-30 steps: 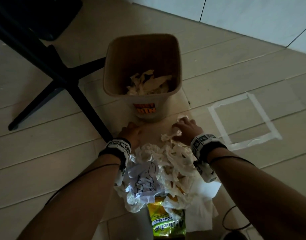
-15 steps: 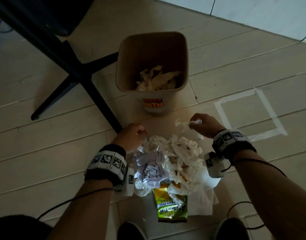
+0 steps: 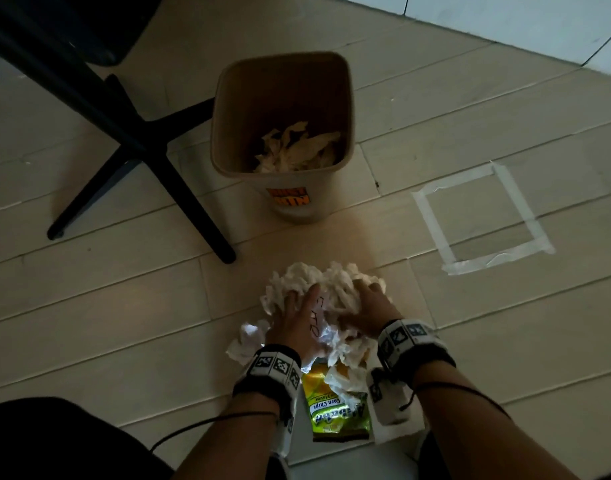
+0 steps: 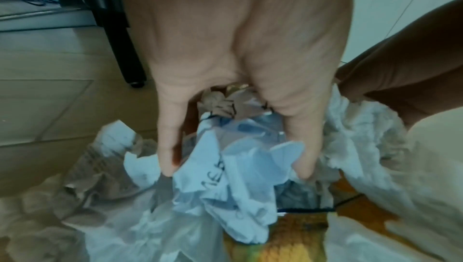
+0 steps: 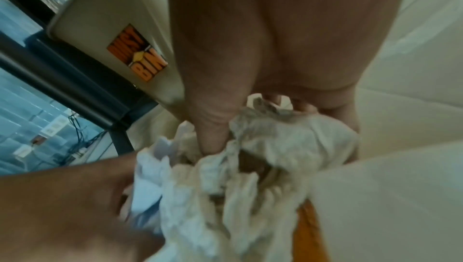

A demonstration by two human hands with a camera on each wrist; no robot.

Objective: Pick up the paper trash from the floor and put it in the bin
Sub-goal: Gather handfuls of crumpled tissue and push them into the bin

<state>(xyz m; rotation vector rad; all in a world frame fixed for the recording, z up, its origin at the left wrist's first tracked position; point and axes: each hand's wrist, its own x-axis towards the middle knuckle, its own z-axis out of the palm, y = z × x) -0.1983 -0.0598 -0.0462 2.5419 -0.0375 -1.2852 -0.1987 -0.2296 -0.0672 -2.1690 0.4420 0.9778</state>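
A heap of crumpled white paper trash (image 3: 326,280) lies on the floor in front of the beige bin (image 3: 227,116), which holds crumpled paper (image 3: 297,147) at its bottom. My left hand (image 3: 293,318) sits on the heap's left side. In the left wrist view its fingers (image 4: 168,159) curl round a crumpled sheet with writing (image 4: 225,183). My right hand (image 3: 366,306) grips the right side. In the right wrist view its thumb (image 5: 210,139) digs into the tissue wad (image 5: 288,139). The two hands almost touch.
A yellow corn chips bag (image 3: 338,407) lies under the near end of the heap, between my wrists. A black chair base (image 3: 141,140) spreads left of the bin. A white tape square (image 3: 480,216) marks the floor to the right. A white wall runs along the far right.
Both hands came back from the heap's far edge and closed together over its top, bunching the paper. The right hand no longer pinches a single scrap.
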